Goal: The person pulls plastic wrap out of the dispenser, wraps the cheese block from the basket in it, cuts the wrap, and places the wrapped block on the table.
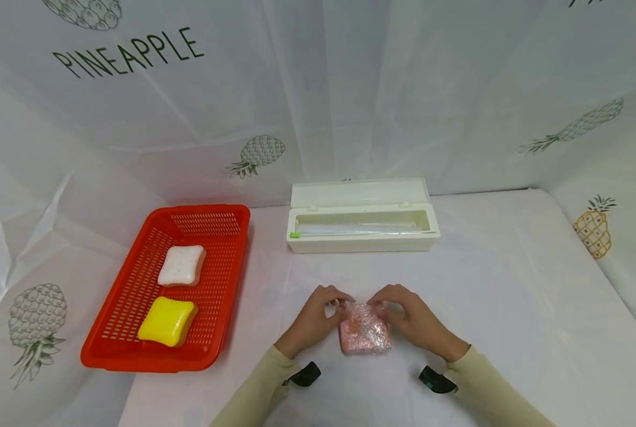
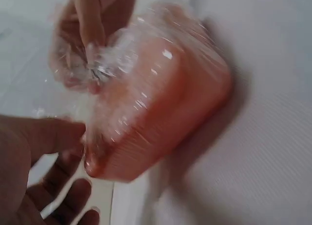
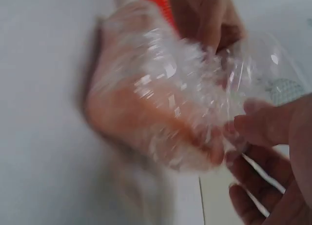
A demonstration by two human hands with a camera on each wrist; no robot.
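A pink soap bar [image 1: 364, 339], covered in clear, crinkled plastic wrap [image 3: 170, 73], lies on the table in front of the person. At its far left corner, the left hand [image 1: 313, 317] pinches the film between thumb and fingers. On the other side, the right hand [image 1: 415, 320] does the same at the far right corner. The right wrist view shows loose film bunched between the thumb and fingertips [image 3: 243, 125]. In the left wrist view the wrapped bar is slightly blurred, and film gathers round the far hand's fingers.
To the left stands a red perforated basket [image 1: 231, 284] with a white soap bar [image 1: 182, 265] and a yellow soap bar [image 1: 167, 321] in it. Behind the hands is a white wrap dispenser box [image 1: 363, 244], its lid [image 1: 359, 193] raised. A pineapple-print curtain [image 1: 350, 89] hangs behind the table.
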